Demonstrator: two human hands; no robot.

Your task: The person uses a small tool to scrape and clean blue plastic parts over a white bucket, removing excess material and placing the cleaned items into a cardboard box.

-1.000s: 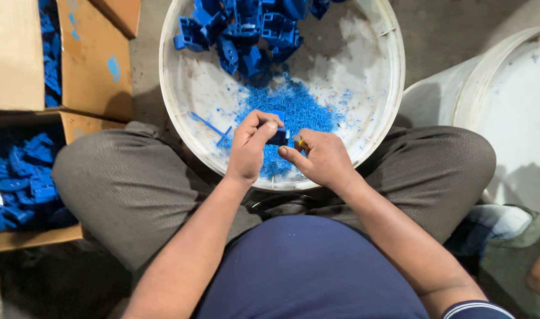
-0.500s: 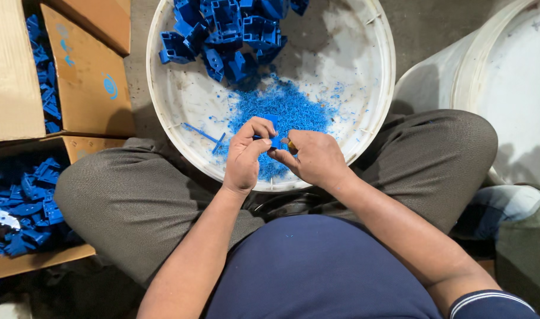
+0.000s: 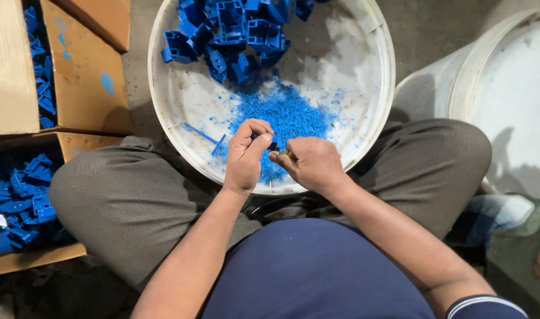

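— Far off to the left of the left hand (image 3: 246,156), what's there?

— Two brown cardboard boxes: the upper one (image 3: 75,65) with its flaps open and a few blue pieces showing inside, the lower one (image 3: 28,212) heaped with blue moulded plastic parts.

— And the left hand itself?

— Curled nearly closed, thumb and fingertips pinching a small dark-blue plastic piece (image 3: 272,145). It hovers over the near edge of the wide white plastic basin (image 3: 163,147), which rests between the person's knees.

— What lies beyond the hands?

— Just ahead of them, a spread of fine blue plastic shavings (image 3: 288,112); further out, a pile of blue plastic bracket-like parts (image 3: 234,35). A thin blue strip (image 3: 202,134) lies just to the left of the left hand.

— The right hand (image 3: 311,165)?

— Closed in a loose fist, touching the same small piece. Something yellowish peeps out by its fingers, perhaps a small tool; I can't tell which.

— So what's the step in hand?

— Trimming excess off the piece, I'd judge, given the shavings below. The next move would need a steady pinch while the right hand scrapes.

— Further right?

— A large white plastic bucket (image 3: 506,100), well apart from both hands.
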